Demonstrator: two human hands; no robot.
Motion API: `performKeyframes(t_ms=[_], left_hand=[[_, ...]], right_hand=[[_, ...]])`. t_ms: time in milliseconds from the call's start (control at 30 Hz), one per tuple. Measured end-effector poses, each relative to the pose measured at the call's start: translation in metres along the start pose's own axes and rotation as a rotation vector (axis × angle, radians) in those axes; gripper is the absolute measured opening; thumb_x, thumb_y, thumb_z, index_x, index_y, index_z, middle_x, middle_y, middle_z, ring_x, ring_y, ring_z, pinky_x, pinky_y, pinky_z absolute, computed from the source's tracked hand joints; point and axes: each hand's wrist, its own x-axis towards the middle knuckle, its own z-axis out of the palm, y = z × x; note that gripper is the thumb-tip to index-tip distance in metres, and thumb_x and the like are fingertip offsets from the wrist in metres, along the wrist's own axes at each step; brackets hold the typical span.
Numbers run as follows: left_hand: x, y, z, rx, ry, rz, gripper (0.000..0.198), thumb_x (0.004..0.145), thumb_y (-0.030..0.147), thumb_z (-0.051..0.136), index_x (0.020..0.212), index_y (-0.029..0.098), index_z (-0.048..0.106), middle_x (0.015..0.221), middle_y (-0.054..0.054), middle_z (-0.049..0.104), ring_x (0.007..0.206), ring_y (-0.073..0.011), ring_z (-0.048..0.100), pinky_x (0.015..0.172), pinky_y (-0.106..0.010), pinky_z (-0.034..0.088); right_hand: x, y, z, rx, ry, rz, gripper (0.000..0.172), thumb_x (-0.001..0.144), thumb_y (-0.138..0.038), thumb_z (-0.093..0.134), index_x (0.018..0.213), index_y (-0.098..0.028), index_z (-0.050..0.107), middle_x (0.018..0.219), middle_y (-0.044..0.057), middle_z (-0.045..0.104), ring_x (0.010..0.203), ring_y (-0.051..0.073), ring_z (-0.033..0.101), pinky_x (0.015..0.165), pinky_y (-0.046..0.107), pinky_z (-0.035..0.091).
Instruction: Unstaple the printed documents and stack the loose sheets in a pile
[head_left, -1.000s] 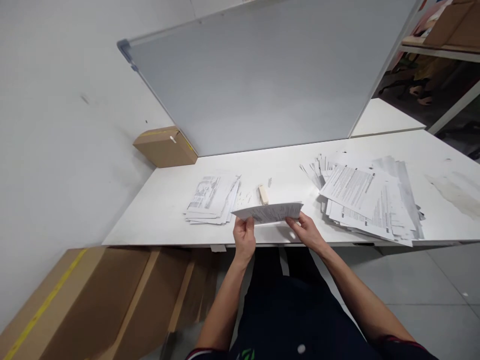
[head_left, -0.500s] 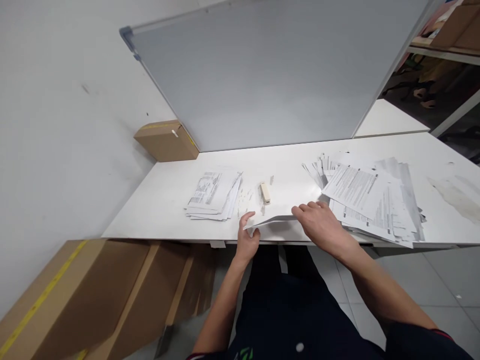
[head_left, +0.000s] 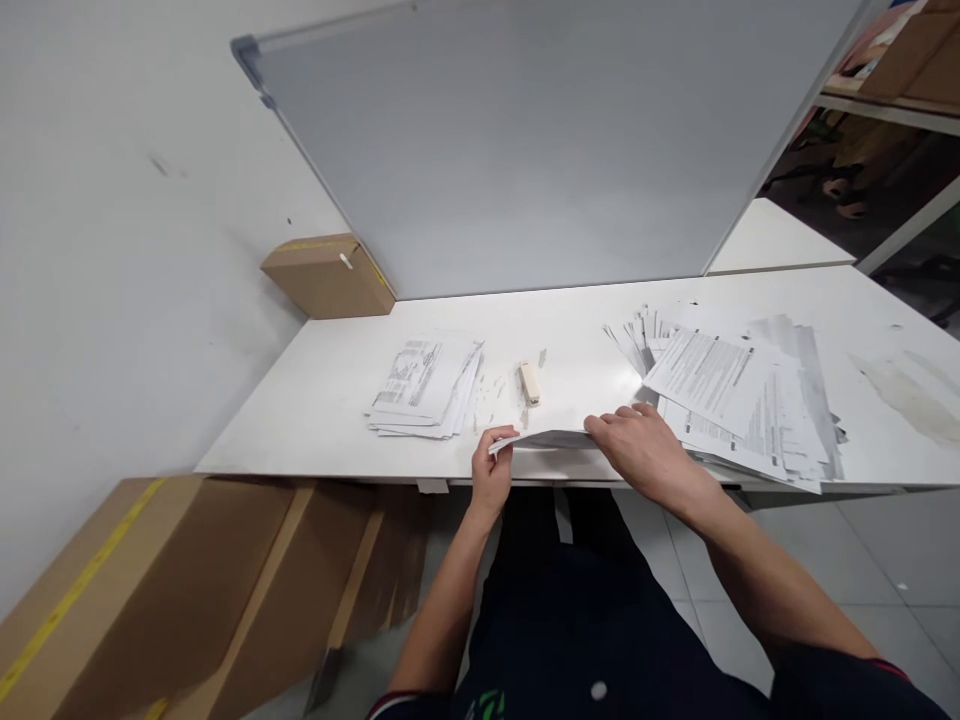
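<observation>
A thin sheaf of white papers (head_left: 547,440) lies low over the front edge of the white table (head_left: 315,420), its printed side down. My left hand (head_left: 491,472) pinches the sheaf's left corner. My right hand (head_left: 645,450) rests palm down on its right end, fingers curled over the edge. Just behind the sheaf lies a small beige stapler (head_left: 529,383), with tiny bits scattered beside it. A neat stack of printed sheets (head_left: 424,388) sits to the left. A large fanned pile of printed sheets (head_left: 742,395) spreads out right of my right hand.
A big whiteboard (head_left: 525,150) leans on the wall behind the table. A small cardboard box (head_left: 326,275) stands at the table's back left corner. Large cardboard boxes (head_left: 172,590) lie on the floor at the left. Shelving (head_left: 885,110) shows at the far right.
One second ago both hands held the sheaf raised with its print facing me. It has since been turned over and lowered to the table, and my right hand now lies on top of it.
</observation>
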Motion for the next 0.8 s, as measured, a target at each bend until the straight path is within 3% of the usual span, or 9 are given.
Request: performKeyframes(t_ms=[100,200,267,367,433,567,800], left_hand=[[0.002,0.005,-0.004,0.031,0.043,0.008,0.015,0.078,0.030,0.053,0.084,0.017,0.059,0.082,-0.004,0.060,0.081,-0.0154,0.056,0.076,-0.028,0.044],[0.007,-0.001,-0.008,0.045,0.049,-0.071,0.017,0.075,0.033,0.057,0.080,0.016,0.059,0.071,-0.001,0.058,0.070,-0.0124,0.055,0.067,-0.025,0.044],[0.010,-0.010,-0.009,0.046,0.012,-0.134,0.020,0.075,0.035,0.056,0.081,0.016,0.059,0.071,-0.002,0.059,0.068,-0.0123,0.055,0.065,-0.025,0.045],[0.015,-0.024,-0.004,0.118,0.000,-0.181,0.024,0.075,0.035,0.054,0.087,0.015,0.059,0.074,-0.003,0.061,0.070,-0.0131,0.056,0.067,-0.027,0.045],[0.019,-0.031,0.002,0.190,0.020,-0.154,0.024,0.077,0.034,0.051,0.091,0.016,0.059,0.078,-0.004,0.061,0.072,-0.0135,0.057,0.068,-0.027,0.045],[0.028,-0.037,0.014,0.333,0.003,-0.045,0.024,0.081,0.029,0.045,0.098,0.017,0.058,0.084,-0.005,0.061,0.076,-0.0144,0.056,0.071,-0.028,0.044],[0.039,-0.035,0.024,0.548,-0.080,0.075,0.037,0.084,0.023,0.037,0.120,0.023,0.047,0.092,-0.005,0.056,0.073,-0.0147,0.053,0.065,-0.027,0.041]], right_hand=[[-0.009,0.009,-0.007,0.147,-0.008,0.053,0.017,0.080,-0.010,0.038,0.071,-0.020,0.049,0.051,0.000,0.049,0.046,0.013,0.041,0.053,0.028,0.023],[-0.023,0.024,0.005,0.450,-0.034,0.199,0.020,0.085,-0.031,0.039,0.072,-0.021,0.051,0.051,-0.001,0.050,0.044,0.013,0.043,0.047,0.026,0.025],[-0.031,0.034,0.027,0.763,-0.082,0.290,0.025,0.083,-0.040,0.042,0.070,-0.020,0.053,0.058,0.001,0.057,0.051,0.015,0.051,0.048,0.026,0.032],[-0.043,0.040,0.068,1.325,-0.271,0.462,0.029,0.078,-0.045,0.048,0.080,-0.017,0.057,0.071,0.004,0.065,0.066,0.020,0.061,0.055,0.029,0.044],[-0.049,0.040,0.091,1.526,-0.273,0.584,0.033,0.076,-0.046,0.052,0.087,-0.015,0.058,0.075,0.005,0.067,0.068,0.021,0.062,0.057,0.030,0.047],[-0.051,0.037,0.109,1.611,-0.187,0.700,0.037,0.071,-0.045,0.058,0.088,-0.013,0.060,0.075,0.007,0.068,0.066,0.021,0.063,0.055,0.030,0.047],[-0.036,0.037,0.101,1.574,-0.180,0.729,0.030,0.072,-0.042,0.056,0.081,-0.014,0.061,0.073,0.006,0.069,0.063,0.020,0.063,0.053,0.028,0.047]])
